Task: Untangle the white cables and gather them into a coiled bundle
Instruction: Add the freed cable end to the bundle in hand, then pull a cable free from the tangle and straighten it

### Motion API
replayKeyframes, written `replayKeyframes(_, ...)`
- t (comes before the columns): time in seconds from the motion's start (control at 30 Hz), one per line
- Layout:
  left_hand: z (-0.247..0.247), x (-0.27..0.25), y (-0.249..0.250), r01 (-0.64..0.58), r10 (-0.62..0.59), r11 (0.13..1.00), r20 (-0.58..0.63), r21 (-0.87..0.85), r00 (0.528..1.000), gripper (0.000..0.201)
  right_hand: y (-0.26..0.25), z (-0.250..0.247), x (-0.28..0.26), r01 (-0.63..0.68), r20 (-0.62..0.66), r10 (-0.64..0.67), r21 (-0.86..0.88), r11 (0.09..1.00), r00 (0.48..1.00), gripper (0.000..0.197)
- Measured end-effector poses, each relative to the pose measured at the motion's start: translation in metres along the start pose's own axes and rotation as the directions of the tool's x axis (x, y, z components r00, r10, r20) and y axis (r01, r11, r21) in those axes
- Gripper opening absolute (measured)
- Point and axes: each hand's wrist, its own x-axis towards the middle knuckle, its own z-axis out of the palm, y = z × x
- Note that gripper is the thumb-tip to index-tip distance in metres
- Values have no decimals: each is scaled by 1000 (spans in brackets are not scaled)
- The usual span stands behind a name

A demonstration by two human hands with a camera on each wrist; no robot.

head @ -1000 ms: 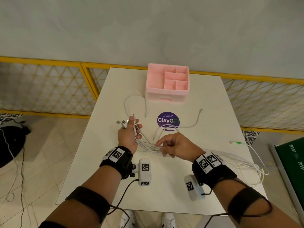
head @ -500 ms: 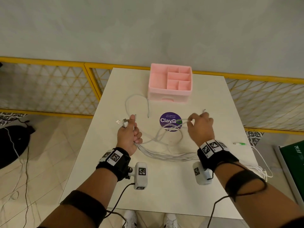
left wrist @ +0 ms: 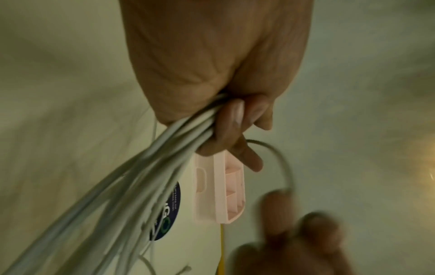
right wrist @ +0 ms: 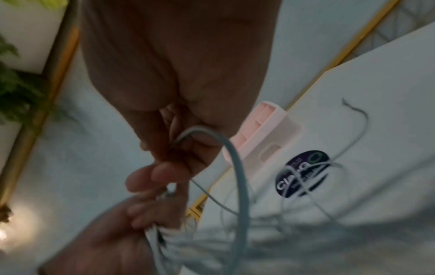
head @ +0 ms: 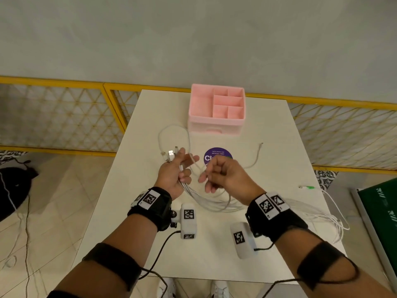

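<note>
Head view: the person stands at a white table [head: 214, 250]; both hands are raised above its middle.
Left hand [head: 174, 175]: fingers curled round a sheaf of white cables [head: 206, 201], with the USB plugs [head: 170, 154] sticking out above the fist; the left wrist view shows the strands [left wrist: 150, 167] fanning down from the closed fingers.
Right hand [head: 223, 175]: thumb and fingers pinch a single strand [right wrist: 237, 167], which arches away in a loop just beside the left hand.
Cable location: partly in the hands, partly on the table; one loop [head: 171, 134] lies near the pink organiser [head: 216, 125], one free end [head: 257, 153] trails to the right, and a loose mass [head: 322, 216] spills toward the right table edge.
Progress, as judged: early to middle. Several ends are collected in the left hand; no coil is formed, and the right-side mass remains unsorted.
Remaining, as judged: draw in the outlying lengths, free any crossings, wind the whole into loops.
Materials: cables thin, smooth, round-sectioned, limp; plugs metallic. Organiser is rigid matte plastic, boxy, with open compartments. Table top is flat, pale and bears a round purple sticker [head: 217, 154].
</note>
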Motion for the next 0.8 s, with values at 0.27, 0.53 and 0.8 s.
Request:
replayKeyframes(0.27, 0, -11, -5, -105, 32, 947, 235, 304, 971, 25, 20, -12, 14, -357, -92, 402, 313, 880, 911, 30)
replayKeyframes(0.53, -4, -20, -18, -78, -94, 839, 284, 538, 954, 20, -38, -38, 53, 11, -324, 213, 570, 822, 922, 18)
replayKeyframes(0.8, -30, 1, -31, 18, -53, 838, 47, 545, 997, 14, -60, -74, 55, 334, -726, 139, 466, 819, 673, 39)
